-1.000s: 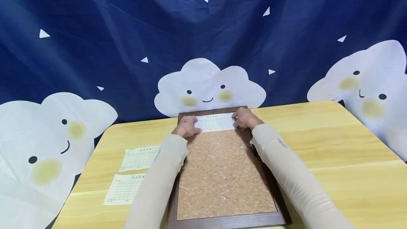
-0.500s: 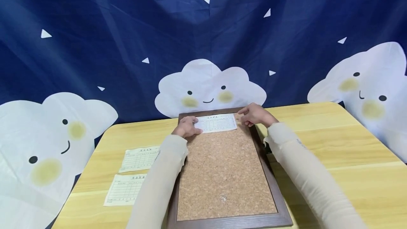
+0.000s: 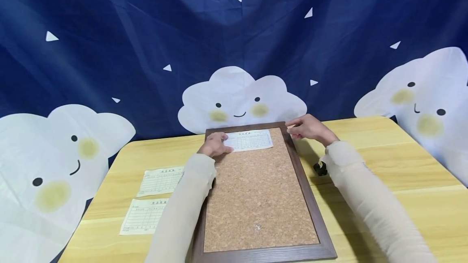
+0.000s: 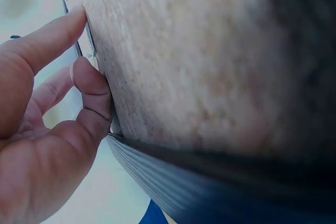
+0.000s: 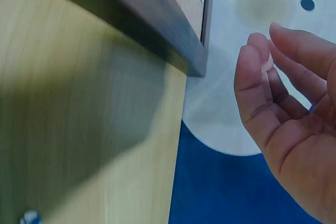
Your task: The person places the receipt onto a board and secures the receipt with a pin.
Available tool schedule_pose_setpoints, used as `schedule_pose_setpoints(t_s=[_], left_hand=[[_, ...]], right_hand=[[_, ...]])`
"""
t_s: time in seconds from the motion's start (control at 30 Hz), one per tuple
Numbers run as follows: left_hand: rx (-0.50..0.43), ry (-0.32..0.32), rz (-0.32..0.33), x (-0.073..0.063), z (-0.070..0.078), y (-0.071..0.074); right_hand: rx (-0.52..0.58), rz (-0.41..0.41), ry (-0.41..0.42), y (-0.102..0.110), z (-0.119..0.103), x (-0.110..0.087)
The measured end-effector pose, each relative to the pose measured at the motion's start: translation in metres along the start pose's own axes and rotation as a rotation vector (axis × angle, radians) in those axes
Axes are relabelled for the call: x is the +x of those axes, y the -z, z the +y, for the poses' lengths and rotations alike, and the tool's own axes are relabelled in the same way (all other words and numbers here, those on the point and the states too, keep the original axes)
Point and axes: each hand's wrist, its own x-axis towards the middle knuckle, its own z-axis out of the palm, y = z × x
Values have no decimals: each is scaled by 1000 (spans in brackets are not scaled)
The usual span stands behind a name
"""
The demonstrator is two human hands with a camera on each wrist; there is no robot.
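Observation:
A framed cork board (image 3: 259, 198) lies on the table, with a white printed form (image 3: 250, 139) on its cork near the top. My left hand (image 3: 213, 145) rests on the form's left end, its thumb and fingers spread apart. In the left wrist view the left hand (image 4: 58, 93) has its fingertips right at the board's surface beside the dark frame edge. My right hand (image 3: 308, 127) hovers by the frame's top right corner, fingers loosely bent. In the right wrist view the right hand (image 5: 291, 103) shows nothing between its fingers.
Two more printed forms (image 3: 161, 181) lie on the wooden table (image 3: 384, 165) left of the board, partly covered by the left sleeve (image 3: 183, 210). A dark blue curtain (image 3: 146, 31) with white clouds hangs behind the table's far edge. A small bluish thing (image 5: 31, 217) shows on the table.
My right hand has let go of the form's right end and moved right, past the frame's corner. The left hand has stayed on the form.

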Motion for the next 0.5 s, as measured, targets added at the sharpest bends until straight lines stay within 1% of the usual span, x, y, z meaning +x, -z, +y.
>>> schedule_pose_setpoints(t_s=[0.27, 0.37, 0.5], left_hand=[[-7, 7, -4, -1, 0, 1], [-10, 10, -5, -2, 1, 1], [-1, 8, -5, -3, 2, 1]], right_hand=[[67, 13, 6, 13, 7, -14], [72, 12, 0, 16, 9, -18], [51, 7, -9, 20, 12, -24]])
